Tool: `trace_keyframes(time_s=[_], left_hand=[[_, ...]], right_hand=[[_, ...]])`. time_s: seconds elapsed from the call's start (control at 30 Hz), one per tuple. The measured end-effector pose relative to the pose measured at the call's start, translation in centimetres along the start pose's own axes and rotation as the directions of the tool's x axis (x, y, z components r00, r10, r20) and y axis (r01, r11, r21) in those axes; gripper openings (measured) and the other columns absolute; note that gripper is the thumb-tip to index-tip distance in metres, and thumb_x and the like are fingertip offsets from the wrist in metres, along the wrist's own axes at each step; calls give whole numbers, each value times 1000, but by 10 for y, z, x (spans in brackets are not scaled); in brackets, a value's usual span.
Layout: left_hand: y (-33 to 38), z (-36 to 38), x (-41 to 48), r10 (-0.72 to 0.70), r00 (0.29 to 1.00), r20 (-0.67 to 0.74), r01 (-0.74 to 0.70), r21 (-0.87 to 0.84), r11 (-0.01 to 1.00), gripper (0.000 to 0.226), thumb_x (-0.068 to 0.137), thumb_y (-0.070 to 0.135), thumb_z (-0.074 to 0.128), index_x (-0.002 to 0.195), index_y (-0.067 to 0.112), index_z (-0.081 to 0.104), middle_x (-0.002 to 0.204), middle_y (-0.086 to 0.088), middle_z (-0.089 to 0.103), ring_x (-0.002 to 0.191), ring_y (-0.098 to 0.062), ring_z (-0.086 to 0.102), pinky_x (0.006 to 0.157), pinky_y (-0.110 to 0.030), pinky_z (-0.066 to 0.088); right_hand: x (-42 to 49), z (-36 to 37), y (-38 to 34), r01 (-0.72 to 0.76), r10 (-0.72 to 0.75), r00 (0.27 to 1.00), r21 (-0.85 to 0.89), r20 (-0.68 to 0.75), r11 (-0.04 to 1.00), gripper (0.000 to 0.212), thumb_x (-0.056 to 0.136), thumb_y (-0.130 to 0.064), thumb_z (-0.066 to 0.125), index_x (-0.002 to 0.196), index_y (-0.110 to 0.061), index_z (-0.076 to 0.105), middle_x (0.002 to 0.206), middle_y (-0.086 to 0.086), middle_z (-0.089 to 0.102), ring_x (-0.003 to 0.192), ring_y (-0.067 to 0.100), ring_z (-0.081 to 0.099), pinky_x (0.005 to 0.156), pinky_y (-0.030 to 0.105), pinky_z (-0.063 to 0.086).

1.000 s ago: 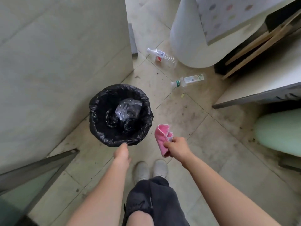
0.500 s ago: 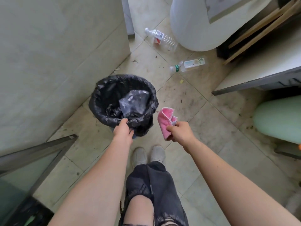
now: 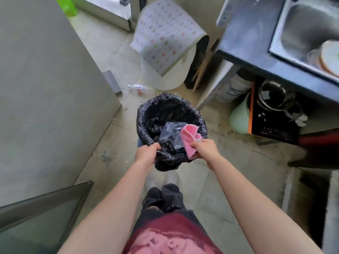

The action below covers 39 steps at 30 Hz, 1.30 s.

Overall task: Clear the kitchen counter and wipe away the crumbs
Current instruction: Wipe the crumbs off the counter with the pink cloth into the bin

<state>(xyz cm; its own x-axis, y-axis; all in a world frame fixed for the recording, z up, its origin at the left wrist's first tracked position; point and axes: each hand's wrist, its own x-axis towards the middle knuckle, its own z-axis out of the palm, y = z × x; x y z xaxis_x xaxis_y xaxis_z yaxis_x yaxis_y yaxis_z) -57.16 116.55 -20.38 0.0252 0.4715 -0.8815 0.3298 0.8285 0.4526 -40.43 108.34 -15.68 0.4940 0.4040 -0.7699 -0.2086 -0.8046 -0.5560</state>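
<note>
Over the near right rim of the round waste bin lined with a black plastic bag (image 3: 165,102): folded pink cleaning cloth (image 3: 189,137), pinched at its lower end by right hand (image 3: 206,150), long axis pointing away over the bin mouth, above crumpled clear plastic (image 3: 170,129). Beside it, left hand (image 3: 145,154) clenched on the bin's near edge. Beyond the bin, rightward: steel sink counter (image 3: 247,33), nearer the cloth hand.

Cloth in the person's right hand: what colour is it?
The cloth is pink, and it shows best in the head view.
</note>
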Motion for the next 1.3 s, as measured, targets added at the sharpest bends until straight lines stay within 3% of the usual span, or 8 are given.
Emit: trace_keyframes(time_s=[0.13,0.23,0.33,0.53,0.7,0.93,1.13,1.3], left_hand=[[15,44,-67,115,987,112,-135,189,973,17,65,18,63,77,7,58,78,-10,62,71,-27,61,80,-40,55],[14,92,-111,166,962,218,-229,307,924,14,67,16,63,73,6,56,69,-12,59,62,-27,58,60,-34,50],[5,144,-145,179,944,277,-283,399,872,19,71,13,63,61,10,48,54,-7,46,42,-20,40,43,-20,31],[-51,273,-217,139,870,472,-407,531,744,27,72,11,61,52,12,43,45,-4,34,39,-19,30,38,-20,24],[-105,377,-274,81,834,545,-407,510,758,13,74,9,63,68,9,51,68,-10,48,61,-23,48,56,-30,39],[-148,491,-327,7,782,623,-426,527,735,8,76,9,62,75,6,54,77,-12,55,69,-25,53,62,-32,47],[-162,597,-354,12,772,635,-476,566,673,17,79,10,63,66,6,52,60,-7,50,48,-17,46,36,-18,39],[-163,680,-349,6,786,618,-484,611,626,18,79,9,63,67,4,51,64,-8,51,58,-19,52,45,-24,45]], right_hand=[[-50,-75,18,9,3,997,163,-75,987,12,76,-1,64,87,-2,60,47,4,62,41,18,64,60,33,46],[-77,-131,46,24,11,992,274,-125,961,10,76,-2,68,72,-4,60,46,1,64,40,12,63,54,27,41],[-95,-182,77,-3,80,983,421,-165,907,9,78,-1,69,75,-3,61,62,9,63,44,15,61,45,24,46],[-134,-306,171,27,152,953,569,-263,822,36,77,8,61,113,5,59,92,15,54,80,25,50,57,30,35],[-157,-410,246,99,202,897,626,-392,773,24,75,12,51,92,-4,54,78,12,46,65,20,47,53,27,34],[-176,-515,317,224,323,717,644,-617,732,27,75,7,35,75,-14,53,79,6,56,91,25,57,65,29,43],[-169,-627,357,182,665,360,749,-654,638,39,97,-17,36,122,6,54,125,23,58,116,37,54,92,39,43],[-144,-704,381,208,671,374,763,-641,612,50,89,-35,43,124,-1,55,123,18,58,107,32,55,82,35,40]])
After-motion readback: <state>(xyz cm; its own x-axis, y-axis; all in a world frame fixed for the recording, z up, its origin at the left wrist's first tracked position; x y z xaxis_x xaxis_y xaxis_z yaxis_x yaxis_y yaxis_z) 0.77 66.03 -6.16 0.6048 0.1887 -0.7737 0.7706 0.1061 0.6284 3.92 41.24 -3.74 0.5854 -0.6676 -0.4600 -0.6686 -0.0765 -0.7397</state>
